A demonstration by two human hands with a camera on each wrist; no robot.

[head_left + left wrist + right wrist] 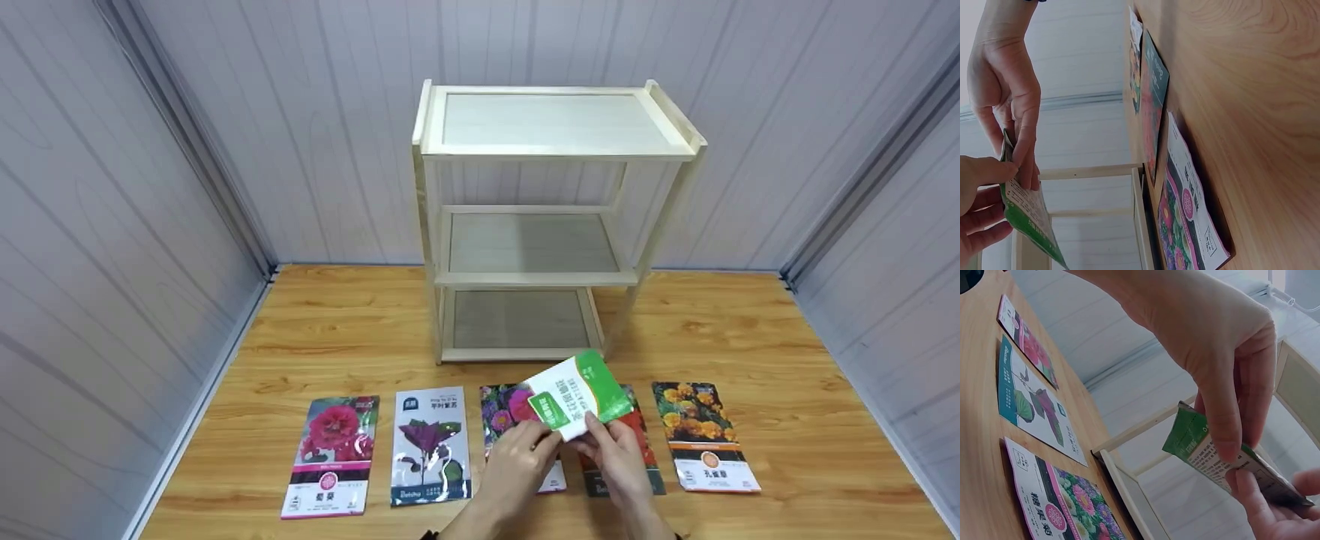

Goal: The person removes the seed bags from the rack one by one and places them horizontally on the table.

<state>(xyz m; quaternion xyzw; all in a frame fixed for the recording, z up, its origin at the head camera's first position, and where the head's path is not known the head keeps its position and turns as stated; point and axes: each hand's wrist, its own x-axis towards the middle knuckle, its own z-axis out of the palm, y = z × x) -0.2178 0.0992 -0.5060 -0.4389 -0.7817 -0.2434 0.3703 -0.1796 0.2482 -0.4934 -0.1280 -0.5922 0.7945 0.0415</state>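
A green and white seed packet is held up at a tilt, between both hands. My left hand pinches its lower left corner, while the right hand grips the lower right edge with the thumb on the printed face. Small print covers the underside of the packet in the right wrist view. Beneath the hands, partly hidden, lie a seed packet with pink and purple flowers and a red-flowered packet.
To the left lie a pink-flowered packet and a purple-flowered packet. An orange-flowered packet lies on the right. Behind them stands a pale wooden three-tier shelf on the wooden table, with panelled walls around.
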